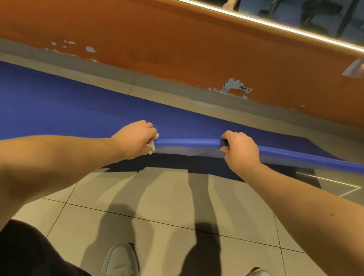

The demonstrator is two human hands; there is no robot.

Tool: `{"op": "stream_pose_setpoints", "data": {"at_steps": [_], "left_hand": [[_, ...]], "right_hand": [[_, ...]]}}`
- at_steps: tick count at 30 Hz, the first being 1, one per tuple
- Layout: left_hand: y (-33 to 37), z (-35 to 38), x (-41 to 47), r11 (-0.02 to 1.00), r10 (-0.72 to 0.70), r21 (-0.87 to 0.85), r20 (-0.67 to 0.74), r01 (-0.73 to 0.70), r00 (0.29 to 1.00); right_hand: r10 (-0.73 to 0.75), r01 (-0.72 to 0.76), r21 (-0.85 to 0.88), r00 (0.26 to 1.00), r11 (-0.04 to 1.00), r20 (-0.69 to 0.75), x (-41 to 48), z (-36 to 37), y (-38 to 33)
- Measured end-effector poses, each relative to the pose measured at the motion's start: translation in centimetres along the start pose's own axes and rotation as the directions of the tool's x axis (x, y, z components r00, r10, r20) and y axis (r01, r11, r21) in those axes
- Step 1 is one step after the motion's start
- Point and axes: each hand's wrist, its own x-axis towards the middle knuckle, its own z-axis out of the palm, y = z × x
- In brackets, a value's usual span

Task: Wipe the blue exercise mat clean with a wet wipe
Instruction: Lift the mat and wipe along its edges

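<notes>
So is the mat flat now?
No: the mat has its near edge held off the floor by the left hand and right hand; the rest lies flat.

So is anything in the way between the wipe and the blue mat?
Nothing visible. The left hand holds the wipe right at the lifted near edge of the mat, and the right hand grips that same edge.

A thin blue foam exercise mat (pixel 63 106) lies spread flat on the pale tiled floor (pixel 166 206), its long near edge lifted and curled into a raised lip. A small crumpled white wet wipe (pixel 153 143) sits against that raised edge, bunched inside the left hand (pixel 135 138).
</notes>
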Motion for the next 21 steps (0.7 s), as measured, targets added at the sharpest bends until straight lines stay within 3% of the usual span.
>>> {"op": "stream_pose_setpoints", "data": {"at_steps": [4,8,14,21], "left_hand": [[0.1,-0.4,0.7,0.997,0.061,-0.043,0.004,-0.061,0.998],[0.3,-0.8,1.3,0.992,0.118,-0.041,0.016,-0.117,0.993],[0.2,-1.4,1.4,0.986,0.159,-0.048,0.001,-0.158,0.987],[-2.9,-0.2,-0.7,0.992,0.045,-0.114,-0.077,-0.053,0.996]], "right_hand": [[-0.035,0.045,-0.134,0.997,0.990,0.075,-1.0,0.9,-2.6],[-0.159,0.183,-0.190,0.978,0.965,0.135,-0.7,2.3,-7.7],[-0.089,0.133,-0.253,0.980,0.958,0.179,1.1,4.5,-13.8],[-0.176,0.224,-0.264,0.965,0.938,0.194,3.5,4.4,-12.9]]}}
